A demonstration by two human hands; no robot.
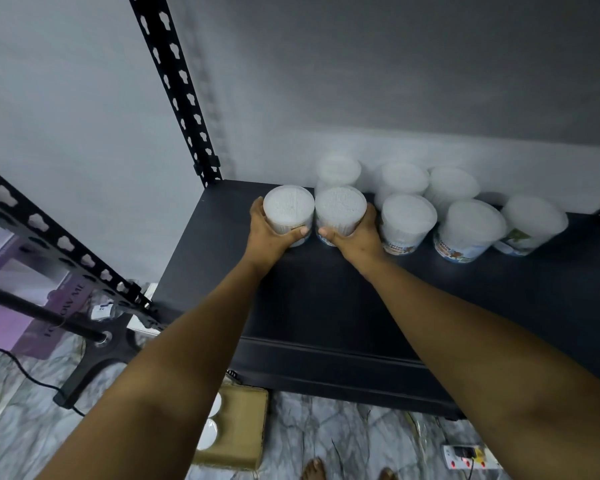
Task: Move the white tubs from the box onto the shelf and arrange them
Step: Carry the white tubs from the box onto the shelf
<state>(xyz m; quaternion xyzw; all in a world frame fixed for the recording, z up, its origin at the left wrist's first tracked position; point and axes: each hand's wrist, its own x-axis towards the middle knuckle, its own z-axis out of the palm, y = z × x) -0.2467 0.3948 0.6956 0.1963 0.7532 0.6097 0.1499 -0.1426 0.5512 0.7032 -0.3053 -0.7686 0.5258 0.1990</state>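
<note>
You're gripping 2 round white plastic tubs, left hand (pixel 269 233) on one (pixel 288 211), right hand (pixel 352 237) on the other (pixel 340 211), setting them onto the black shelf (pixel 326 299) w/ the rest; next, let go & fetch more from the cardboard box (pixel 238 431).

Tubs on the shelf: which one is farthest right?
The lone tub at the right end, past the front-row tub, tilted and blurred; neither hand touches it.

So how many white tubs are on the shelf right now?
8: one in the left grip, one in the right grip, three behind, three rightward in front. More may be hidden.
</note>
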